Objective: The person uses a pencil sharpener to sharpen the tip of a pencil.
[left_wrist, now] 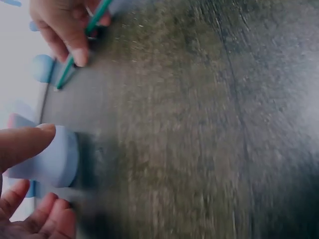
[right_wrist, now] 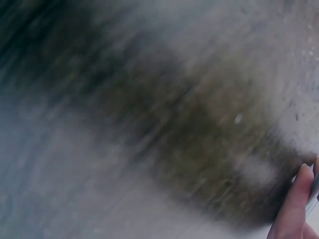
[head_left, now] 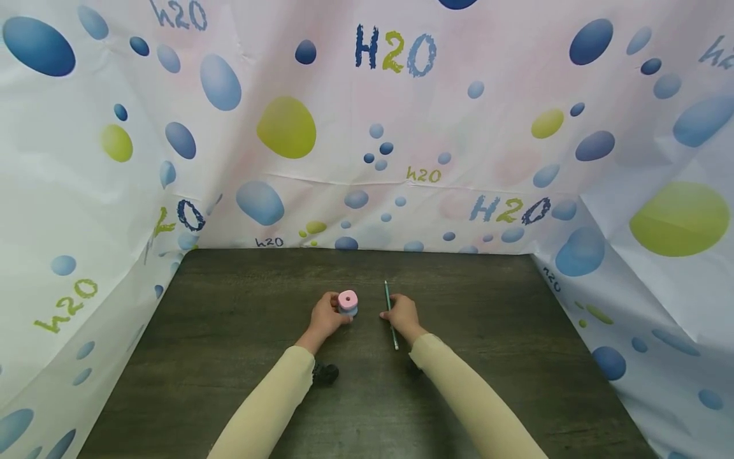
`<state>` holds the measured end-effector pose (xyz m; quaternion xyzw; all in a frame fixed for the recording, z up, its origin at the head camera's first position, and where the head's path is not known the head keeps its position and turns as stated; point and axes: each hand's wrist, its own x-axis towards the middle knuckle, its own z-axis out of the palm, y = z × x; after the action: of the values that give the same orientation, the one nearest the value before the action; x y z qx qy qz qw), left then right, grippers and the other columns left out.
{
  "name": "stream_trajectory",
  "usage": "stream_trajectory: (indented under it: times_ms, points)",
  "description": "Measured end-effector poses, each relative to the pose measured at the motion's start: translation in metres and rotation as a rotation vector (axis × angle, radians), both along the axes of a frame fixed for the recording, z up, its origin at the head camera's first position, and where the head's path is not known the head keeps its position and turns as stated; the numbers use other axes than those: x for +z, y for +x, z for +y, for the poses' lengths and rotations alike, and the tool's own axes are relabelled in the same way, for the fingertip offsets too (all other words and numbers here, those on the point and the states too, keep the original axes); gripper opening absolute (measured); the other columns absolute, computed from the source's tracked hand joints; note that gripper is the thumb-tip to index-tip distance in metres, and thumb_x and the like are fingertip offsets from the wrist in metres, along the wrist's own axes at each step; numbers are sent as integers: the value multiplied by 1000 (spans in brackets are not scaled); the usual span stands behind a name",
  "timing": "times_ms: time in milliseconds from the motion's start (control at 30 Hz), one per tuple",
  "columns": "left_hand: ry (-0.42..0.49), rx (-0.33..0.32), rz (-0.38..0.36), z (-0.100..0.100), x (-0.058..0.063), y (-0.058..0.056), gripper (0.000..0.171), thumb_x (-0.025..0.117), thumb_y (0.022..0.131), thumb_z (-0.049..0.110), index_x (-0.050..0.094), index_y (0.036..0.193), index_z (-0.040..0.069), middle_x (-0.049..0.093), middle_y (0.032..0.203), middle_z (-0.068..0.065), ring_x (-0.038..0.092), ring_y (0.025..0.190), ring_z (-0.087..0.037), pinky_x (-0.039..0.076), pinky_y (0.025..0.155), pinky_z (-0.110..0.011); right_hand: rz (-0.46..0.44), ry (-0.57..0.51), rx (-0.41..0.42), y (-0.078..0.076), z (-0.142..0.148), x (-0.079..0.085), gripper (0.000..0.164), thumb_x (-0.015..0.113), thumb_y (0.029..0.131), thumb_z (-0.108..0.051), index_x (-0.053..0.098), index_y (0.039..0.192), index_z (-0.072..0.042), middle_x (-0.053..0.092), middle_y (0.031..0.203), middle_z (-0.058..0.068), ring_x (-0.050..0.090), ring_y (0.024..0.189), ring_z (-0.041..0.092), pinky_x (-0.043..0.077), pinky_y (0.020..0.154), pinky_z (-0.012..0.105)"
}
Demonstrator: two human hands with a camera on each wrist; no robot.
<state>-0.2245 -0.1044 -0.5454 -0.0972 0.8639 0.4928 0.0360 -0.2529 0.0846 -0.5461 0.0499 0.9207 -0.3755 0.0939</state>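
My left hand [head_left: 327, 320] grips a small pencil sharpener with a pink top [head_left: 347, 299] that has a dark hole in its middle. In the left wrist view its smooth light-blue body [left_wrist: 57, 157] shows, with the thumb [left_wrist: 25, 144] lying across it and the other fingers below. To the right, my right hand [head_left: 403, 316] pinches a slim green pencil [head_left: 387, 296] around its middle. The pencil slants, its far end pointing toward the back of the table. Only fingertips and a sliver of the pencil show at the right wrist view's lower right corner; that view is blurred.
Both hands are over a dark wood-grain table [head_left: 241, 287]. White sheeting [head_left: 332, 191] with blue and green drops and "H2O" lettering rises behind it and along both sides. A black wrist piece [head_left: 325, 374] sits beside my left cuff.
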Motion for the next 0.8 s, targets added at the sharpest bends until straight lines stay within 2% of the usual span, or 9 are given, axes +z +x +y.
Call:
stream_trajectory:
  times_ms: [100,167,300,433,567,667,800]
  points:
    - [-7,-11,-21,-7,4,3,64,83,80,4,54,136,-6,62,130,-29,61,122,-44,53,103,-55,-7,0,-9,1,1,3,56,80,87,-6,59,138,7,67,127,26,70,92,32,62,75,38]
    - [-20,-13,-35,-13,6,7,60,80,83,6,54,136,-6,61,132,-29,61,123,-45,53,101,-56,-14,8,-16,2,0,4,57,80,87,-6,58,138,6,68,125,26,70,90,31,61,74,37]
    - [-35,-23,-42,-29,14,16,47,73,92,13,58,133,-4,62,133,-28,61,123,-44,53,102,-55,-26,28,-28,7,-2,3,56,80,87,-7,60,137,6,68,126,25,70,98,33,61,82,41]
    - [-26,-38,-13,-41,26,20,40,66,98,15,59,133,-3,62,133,-27,62,123,-43,53,102,-55,-16,43,-24,7,-5,4,54,80,88,-7,61,136,5,68,129,24,69,109,36,60,89,45]
    - [-41,-49,10,-47,39,21,39,63,100,16,58,134,-3,61,136,-27,60,126,-43,53,102,-55,-19,54,-13,4,-7,6,53,78,89,-7,60,137,5,67,131,25,68,112,38,60,89,45]
    - [-100,-68,22,-50,45,24,41,63,101,17,56,137,-2,59,140,-27,57,129,-43,51,104,-57,-26,73,-5,4,-8,5,52,78,89,-6,60,137,5,66,133,25,68,114,38,61,89,45]
    - [-269,-105,79,-56,47,27,51,66,100,22,52,143,-2,53,148,-27,51,137,-45,46,110,-61,-16,108,3,7,-7,4,52,78,90,-12,61,137,3,65,136,24,65,122,39,58,97,48]
